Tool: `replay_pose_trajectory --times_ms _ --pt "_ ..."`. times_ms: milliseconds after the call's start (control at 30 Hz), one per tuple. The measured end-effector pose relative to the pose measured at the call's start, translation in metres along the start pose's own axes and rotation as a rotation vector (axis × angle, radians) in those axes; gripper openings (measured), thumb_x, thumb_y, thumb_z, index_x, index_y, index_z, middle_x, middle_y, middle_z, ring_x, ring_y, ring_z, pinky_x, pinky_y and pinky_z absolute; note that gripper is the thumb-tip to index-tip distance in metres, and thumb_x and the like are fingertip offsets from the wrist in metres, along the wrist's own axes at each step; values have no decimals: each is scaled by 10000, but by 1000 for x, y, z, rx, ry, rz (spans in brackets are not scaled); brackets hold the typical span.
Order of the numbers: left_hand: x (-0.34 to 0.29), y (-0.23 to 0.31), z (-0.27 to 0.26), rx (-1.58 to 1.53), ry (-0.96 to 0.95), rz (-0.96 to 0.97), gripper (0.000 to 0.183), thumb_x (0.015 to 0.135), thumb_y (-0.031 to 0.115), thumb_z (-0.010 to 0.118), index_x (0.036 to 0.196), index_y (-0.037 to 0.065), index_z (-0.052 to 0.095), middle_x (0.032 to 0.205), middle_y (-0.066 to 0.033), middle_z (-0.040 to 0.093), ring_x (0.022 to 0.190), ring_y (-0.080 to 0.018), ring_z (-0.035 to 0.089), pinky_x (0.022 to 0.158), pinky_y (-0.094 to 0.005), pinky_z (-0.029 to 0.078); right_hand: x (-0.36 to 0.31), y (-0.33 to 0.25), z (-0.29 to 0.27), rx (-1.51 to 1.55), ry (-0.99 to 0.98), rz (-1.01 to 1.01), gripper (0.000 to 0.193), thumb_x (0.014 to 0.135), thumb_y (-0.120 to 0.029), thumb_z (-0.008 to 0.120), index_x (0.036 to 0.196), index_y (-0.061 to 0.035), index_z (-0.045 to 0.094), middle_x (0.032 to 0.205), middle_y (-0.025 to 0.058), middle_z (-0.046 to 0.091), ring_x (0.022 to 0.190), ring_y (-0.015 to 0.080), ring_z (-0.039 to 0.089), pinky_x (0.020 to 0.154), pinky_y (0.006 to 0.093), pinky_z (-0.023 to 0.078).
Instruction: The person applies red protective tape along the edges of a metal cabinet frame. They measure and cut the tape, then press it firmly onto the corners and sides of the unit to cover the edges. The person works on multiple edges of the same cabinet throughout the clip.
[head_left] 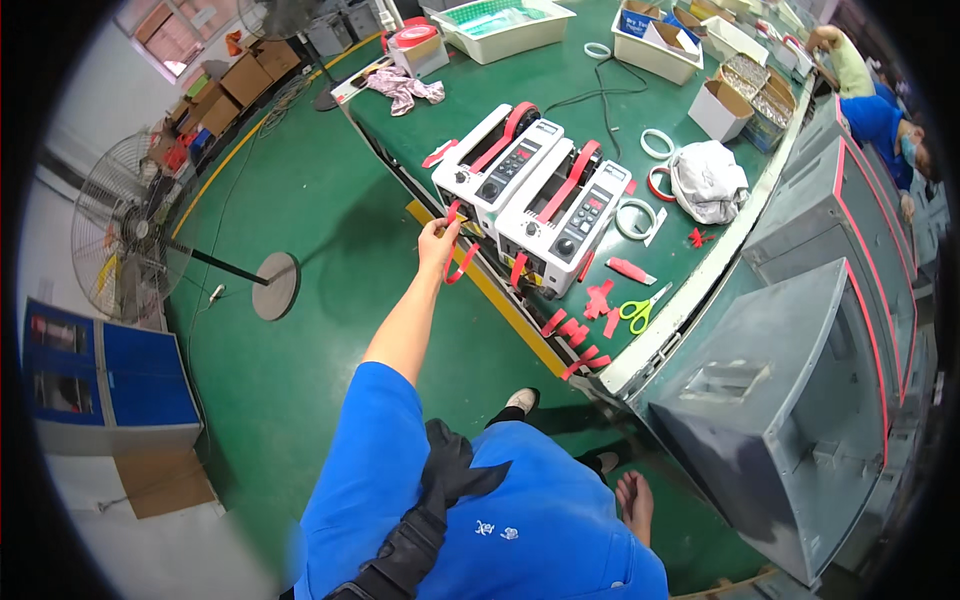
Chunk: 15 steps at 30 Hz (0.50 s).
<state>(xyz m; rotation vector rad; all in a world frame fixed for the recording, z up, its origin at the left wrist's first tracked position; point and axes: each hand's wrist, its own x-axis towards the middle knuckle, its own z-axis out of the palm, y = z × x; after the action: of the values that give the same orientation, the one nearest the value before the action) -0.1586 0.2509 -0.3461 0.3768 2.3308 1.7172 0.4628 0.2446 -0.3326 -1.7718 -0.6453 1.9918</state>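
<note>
Where the left arm (405, 325) extends far, elbow nearly straight, the entries are as follows. Left hand (438, 243): at the near edge of the counter (490, 90), thumb and fingers pinched together on red tape (453, 212) at the front of the left dispenser (500, 165). A red loop (462, 267) hangs just below it; whether this joins the pinched strip cannot be told. Right hand (635, 502): low beside the body, relaxed, fingers loosely bent, nothing seen in it; its wrist and forearm are hidden by the blue shirt (540, 520).

Right dispenser (560, 230): beside the left one, red tape over its top and a short end at its front. To its right: tape roll (636, 219), white bag (708, 180), green scissors (638, 315), red scraps (598, 300). A red-wrapped tool (630, 270) near the scissors is hard to make out. The left dispenser's near corner is partly covered by the left hand. Far right: co-worker (880, 130), partly cut off by the dark rim.
</note>
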Motion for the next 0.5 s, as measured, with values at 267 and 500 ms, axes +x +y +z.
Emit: replay_pose_trajectory --times_ms 267,500 --pt "-69 22 -105 -65 -494 -67 198 808 156 606 729 59 453 624 -18 498 526 -79 467 481 -223 366 -12 -3 82 -217 -78 -87 313 887 -220 492 1105 3 521 1002 119 599 860 170 594 723 266 493" --pt "-121 -19 -231 33 -319 -313 194 814 145 604 714 67 457 550 -1 477 463 -61 416 422 -200 300 -29 -75 164 -456 -386 -509 301 860 -111 525 1132 16 498 1074 131 571 978 179 551 863 289 429"
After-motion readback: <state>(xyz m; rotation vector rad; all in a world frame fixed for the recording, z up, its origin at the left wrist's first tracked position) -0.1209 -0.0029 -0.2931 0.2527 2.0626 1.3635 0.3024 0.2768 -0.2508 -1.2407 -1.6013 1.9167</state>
